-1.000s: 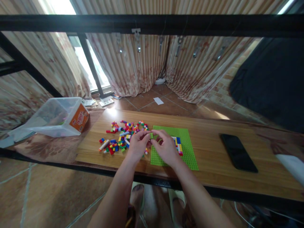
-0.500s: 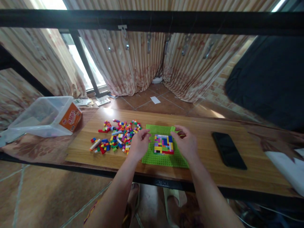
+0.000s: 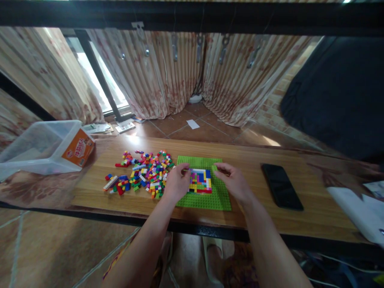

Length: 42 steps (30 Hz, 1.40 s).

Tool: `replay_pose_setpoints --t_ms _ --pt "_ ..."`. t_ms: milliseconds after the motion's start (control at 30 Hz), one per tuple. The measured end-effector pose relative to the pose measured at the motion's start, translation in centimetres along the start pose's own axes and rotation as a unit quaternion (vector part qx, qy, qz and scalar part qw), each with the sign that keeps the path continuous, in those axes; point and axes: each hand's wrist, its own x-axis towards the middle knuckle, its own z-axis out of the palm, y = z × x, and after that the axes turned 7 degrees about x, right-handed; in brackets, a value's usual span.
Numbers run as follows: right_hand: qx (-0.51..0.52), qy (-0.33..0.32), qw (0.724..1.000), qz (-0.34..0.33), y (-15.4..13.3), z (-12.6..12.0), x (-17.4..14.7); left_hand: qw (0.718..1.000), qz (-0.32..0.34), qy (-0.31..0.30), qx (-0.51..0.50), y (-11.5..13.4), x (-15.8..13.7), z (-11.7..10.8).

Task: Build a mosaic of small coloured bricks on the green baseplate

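A green studded baseplate (image 3: 220, 200) lies on the wooden board, with a block of small multicoloured toy bricks (image 3: 201, 180) built up near its middle. My left hand (image 3: 177, 183) is over the plate's left side and covers the block's left edge. Its thumb and index finger are pinched together; whatever they hold is too small to make out. To the right of the block, my right hand (image 3: 235, 184) hovers at the plate's right side. Its thumb and index fingertips are apart, and no brick shows between them. Left of the plate is a pile of loose bricks (image 3: 147, 172).
A black phone (image 3: 282, 187) lies on the wooden board (image 3: 249, 160) at the right. A clear plastic bin (image 3: 48, 144) with an orange label stands at the far left. White papers (image 3: 354, 212) are at the right end. A dark rail (image 3: 192, 18) crosses above.
My view has turned a little to the right. Relative to the baseplate, my left hand has moved right, over the block's left edge. My right hand has drawn slightly away from the block.
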Motion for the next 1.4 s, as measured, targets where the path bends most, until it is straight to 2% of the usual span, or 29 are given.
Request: replay_pose_setpoints --t_ms 133,333,567,667,900,1400 --pt "-0.042 -0.048 0.997 -0.041 -0.1 0.9 0.3 1.0 0.012 -0.002 0.009 0.4 -0.1 0.1" --pt "-0.092 -0.118 0.984 -0.096 -0.2 1.3 0.8 0.995 0.084 -0.01 0.046 0.9 -0.3 0.4" --pt "-0.115 -0.072 0.988 -0.068 -0.7 1.4 0.2 0.989 0.12 -0.019 0.086 0.8 0.0 1.2" --pt "-0.135 -0.044 0.987 -0.081 -0.9 1.8 0.0 0.987 0.13 -0.024 0.095 1.0 -0.1 1.2" --pt "-0.108 -0.028 0.99 -0.087 -0.8 1.4 0.4 0.982 0.146 -0.029 0.112 1.4 -0.4 1.3" --pt "-0.155 -0.081 0.981 -0.083 -0.7 0.6 0.6 0.981 0.157 -0.027 0.112 1.5 -0.6 1.4"
